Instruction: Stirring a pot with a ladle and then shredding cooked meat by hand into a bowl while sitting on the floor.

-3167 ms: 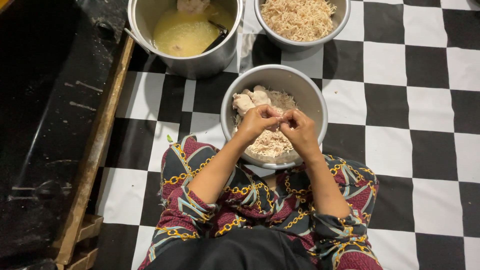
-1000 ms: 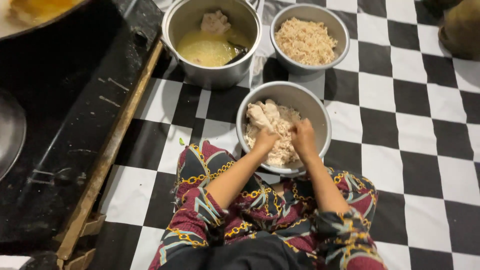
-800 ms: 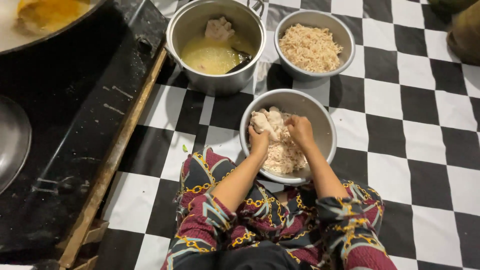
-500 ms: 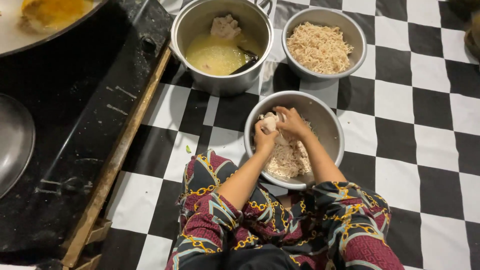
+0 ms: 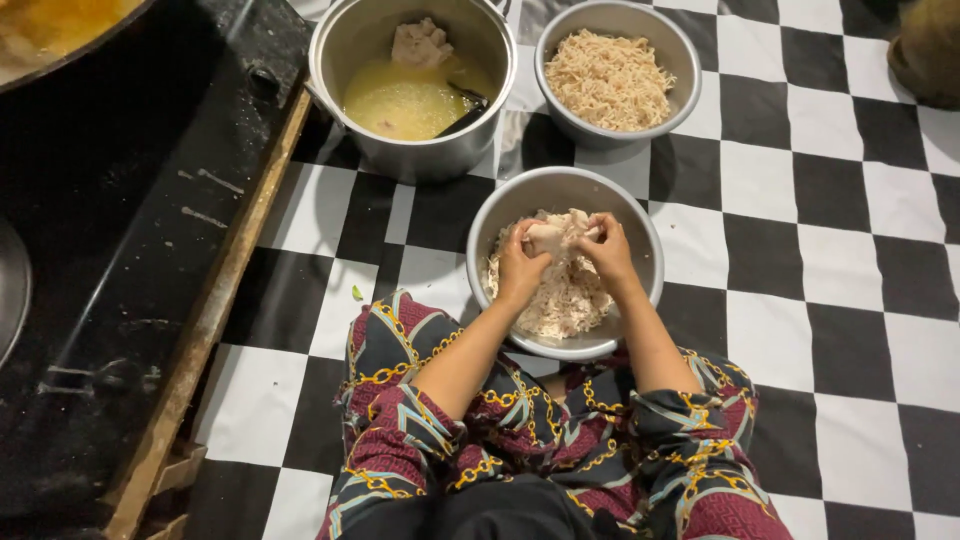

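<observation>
A steel bowl [image 5: 500, 215] of pale shredded cooked meat [image 5: 560, 295] sits on the chequered floor in front of my knees. Over it, my left hand [image 5: 520, 268] and my right hand [image 5: 605, 250] both grip one whitish chunk of meat [image 5: 548, 237], fingers pinching it from either side. My forearms reach out from patterned sleeves.
Behind the bowl stands a steel pot [image 5: 330, 70] with yellow broth, a meat piece and a dark ladle. To its right is a second bowl [image 5: 690, 70] of fine shreds. A black raised surface with a wooden edge [image 5: 215, 310] runs along the left.
The view has shifted. My hands have stayed together over the bowl, working the meat chunk and lifting it slightly toward the bowl's far side.
</observation>
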